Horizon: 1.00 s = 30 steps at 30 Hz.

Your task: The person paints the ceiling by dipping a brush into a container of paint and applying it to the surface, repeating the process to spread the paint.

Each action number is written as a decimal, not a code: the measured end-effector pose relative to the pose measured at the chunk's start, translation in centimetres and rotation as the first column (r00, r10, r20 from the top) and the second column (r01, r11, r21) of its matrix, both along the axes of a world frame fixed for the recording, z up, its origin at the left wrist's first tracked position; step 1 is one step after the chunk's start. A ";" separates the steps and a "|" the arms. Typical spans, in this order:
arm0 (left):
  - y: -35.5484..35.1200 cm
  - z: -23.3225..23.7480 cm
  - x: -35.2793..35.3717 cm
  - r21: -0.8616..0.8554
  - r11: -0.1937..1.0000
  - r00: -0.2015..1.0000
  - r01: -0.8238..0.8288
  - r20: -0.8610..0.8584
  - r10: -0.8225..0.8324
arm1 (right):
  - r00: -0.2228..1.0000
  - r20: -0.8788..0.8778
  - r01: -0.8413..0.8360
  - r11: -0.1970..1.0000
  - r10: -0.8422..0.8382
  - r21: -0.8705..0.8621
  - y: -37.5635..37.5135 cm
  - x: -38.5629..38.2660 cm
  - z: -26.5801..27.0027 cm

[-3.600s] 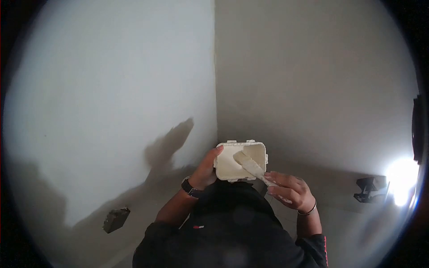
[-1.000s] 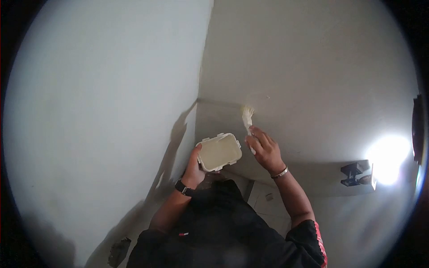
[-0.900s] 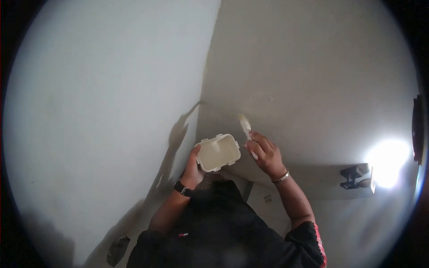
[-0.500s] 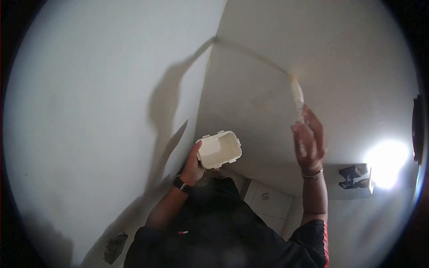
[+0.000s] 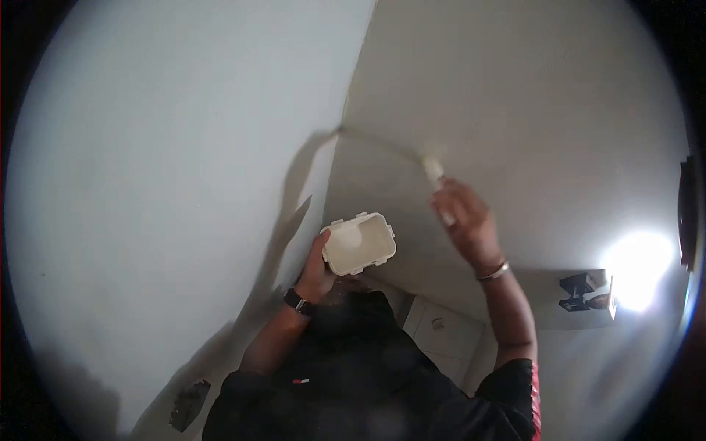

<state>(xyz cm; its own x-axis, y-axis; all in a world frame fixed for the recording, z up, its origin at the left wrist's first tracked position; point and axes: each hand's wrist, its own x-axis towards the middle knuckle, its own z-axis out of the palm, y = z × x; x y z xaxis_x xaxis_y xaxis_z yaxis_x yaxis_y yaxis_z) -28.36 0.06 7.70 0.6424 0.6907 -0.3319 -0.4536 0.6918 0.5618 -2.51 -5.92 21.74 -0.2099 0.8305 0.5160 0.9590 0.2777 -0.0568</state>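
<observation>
My left hand (image 5: 316,270) grips a cream plastic tub (image 5: 358,244) by its left side, the opening facing up toward me. Clip lugs stick out around the tub's rim, and pale material shows inside. Raised at the right, my right hand (image 5: 465,220) is closed around a paintbrush (image 5: 433,169), blurred by motion. The brush's pale tip is against the right-hand wall (image 5: 515,110), where its shadow meets it. That shadow runs left toward the wall corner.
A pale blue-grey wall (image 5: 169,147) stands close on my left. At the right, a bright lamp (image 5: 638,270) glows beside a dark wall fitting (image 5: 586,289). Another dark wall box (image 5: 190,406) sits low on the left. Floor tiles (image 5: 441,334) show below.
My right hand has swept the brush left and down along the wall, and its shadow has shortened. My left hand and the tub have barely moved.
</observation>
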 end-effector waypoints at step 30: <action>-0.2 0.2 4.9 0.009 0.998 0.992 -0.061 0.115 0.059 | 0.980 0.197 -0.080 0.909 -0.002 0.409 1.9 2.9 10.8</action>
